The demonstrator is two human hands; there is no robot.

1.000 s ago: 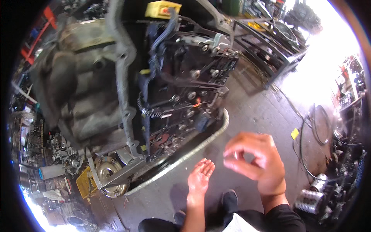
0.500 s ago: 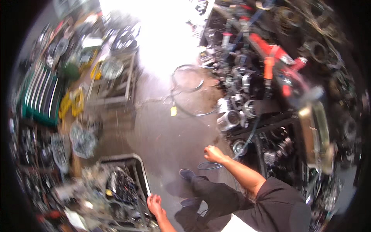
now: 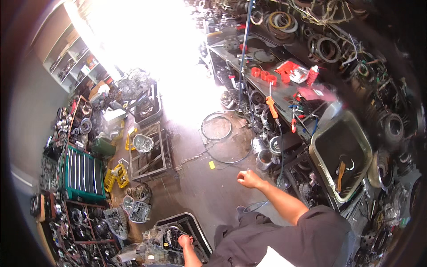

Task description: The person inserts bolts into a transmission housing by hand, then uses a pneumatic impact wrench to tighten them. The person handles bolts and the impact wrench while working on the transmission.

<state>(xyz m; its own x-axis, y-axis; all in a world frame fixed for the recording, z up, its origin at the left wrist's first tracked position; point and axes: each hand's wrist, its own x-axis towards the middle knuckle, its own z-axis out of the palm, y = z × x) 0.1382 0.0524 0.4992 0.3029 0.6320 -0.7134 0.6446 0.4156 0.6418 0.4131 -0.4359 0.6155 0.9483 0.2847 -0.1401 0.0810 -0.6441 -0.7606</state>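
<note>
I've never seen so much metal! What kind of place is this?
Probably a mechanic's workshop: there's a green drawer cabinet, an orange tool and a bulky machine part near the left hand.

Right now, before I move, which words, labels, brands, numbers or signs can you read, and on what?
None can be read with certainty.
Red bottle: any print is too small.
Red-and-white packet: too small and blurred.
Yellow piece on the floor: no lettering I can make out.
Machinery by the left hand: too small to tell.
</note>
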